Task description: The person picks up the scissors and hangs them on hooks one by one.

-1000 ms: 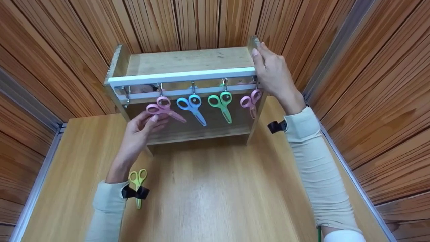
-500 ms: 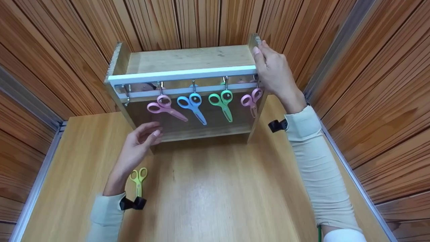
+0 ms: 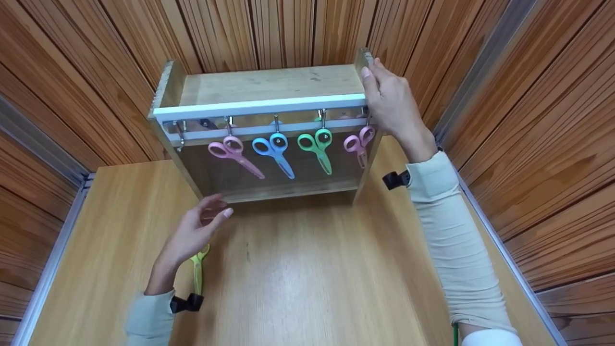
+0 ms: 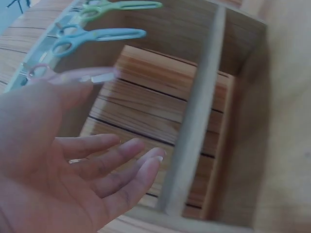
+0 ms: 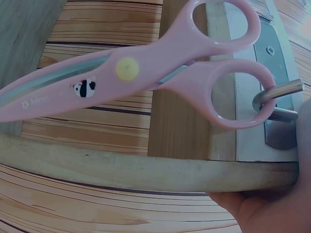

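My right hand [image 3: 394, 103] grips the upper right side of a small wooden shelf [image 3: 274, 84], thumb in front. Along the shelf's front runs a white hook rail [image 3: 259, 104]. From its hooks hang pink scissors [image 3: 235, 154] at the left, then blue scissors [image 3: 275, 153], green scissors [image 3: 318, 149] and another pair of pink scissors [image 5: 146, 68] by my right hand. Below the left pink scissors, my left hand [image 3: 194, 230] is in the air with loose fingers, holding nothing. Yellow scissors [image 3: 198, 271] lie on the table, partly covered by my left hand and wrist.
A bare metal hook [image 3: 180, 137] sits at the rail's left end. Wood-patterned walls [image 3: 283, 33] stand behind and at both sides, with metal strips [image 3: 485, 72] at the corners. The table [image 3: 307, 269] extends in front of the shelf.
My left hand has let go of the left pink scissors and moved down and away from them. Those scissors swing slightly on their hook. My right hand stays on the shelf.
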{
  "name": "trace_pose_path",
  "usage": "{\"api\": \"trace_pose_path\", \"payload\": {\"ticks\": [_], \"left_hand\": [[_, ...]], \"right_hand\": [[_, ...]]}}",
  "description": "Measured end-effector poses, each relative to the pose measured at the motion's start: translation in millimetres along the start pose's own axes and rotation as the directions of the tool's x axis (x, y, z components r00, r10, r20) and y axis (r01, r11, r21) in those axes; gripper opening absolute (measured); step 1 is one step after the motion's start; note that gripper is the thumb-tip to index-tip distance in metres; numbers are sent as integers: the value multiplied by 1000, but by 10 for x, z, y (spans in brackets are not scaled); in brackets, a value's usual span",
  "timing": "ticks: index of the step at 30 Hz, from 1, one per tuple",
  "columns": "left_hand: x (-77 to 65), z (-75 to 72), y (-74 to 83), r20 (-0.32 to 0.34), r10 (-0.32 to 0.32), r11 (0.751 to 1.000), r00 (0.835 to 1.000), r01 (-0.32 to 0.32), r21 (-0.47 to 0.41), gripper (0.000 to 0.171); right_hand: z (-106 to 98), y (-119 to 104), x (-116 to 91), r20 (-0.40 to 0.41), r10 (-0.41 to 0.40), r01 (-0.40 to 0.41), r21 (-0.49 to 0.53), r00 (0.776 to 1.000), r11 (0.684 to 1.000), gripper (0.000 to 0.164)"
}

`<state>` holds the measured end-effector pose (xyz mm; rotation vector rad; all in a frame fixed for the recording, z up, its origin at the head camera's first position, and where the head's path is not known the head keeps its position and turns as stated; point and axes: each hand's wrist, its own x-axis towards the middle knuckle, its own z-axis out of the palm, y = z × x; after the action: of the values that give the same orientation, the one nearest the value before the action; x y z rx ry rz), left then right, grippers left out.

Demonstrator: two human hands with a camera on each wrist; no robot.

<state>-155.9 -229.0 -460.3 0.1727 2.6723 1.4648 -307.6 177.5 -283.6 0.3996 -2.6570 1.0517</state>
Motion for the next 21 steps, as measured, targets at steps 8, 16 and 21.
{"api": "trace_pose_path", "payload": {"ticks": [8,16,21], "left_hand": [[-97,96,-279,-78,-52,993,996,60,105,77],[-255,214,-476,-162,-89,978,983,118,175,83],[-335,341,-643,-227,-95,957,969,151,246,83]], "right_hand": [[9,-18,-8,-2,4,-4,-5,1000,1000,68],[17,-13,-17,-14,-20,20,13,1000,1000,66],[11,-6,-18,-10,-5,5,15,1000,1000,66]]}}
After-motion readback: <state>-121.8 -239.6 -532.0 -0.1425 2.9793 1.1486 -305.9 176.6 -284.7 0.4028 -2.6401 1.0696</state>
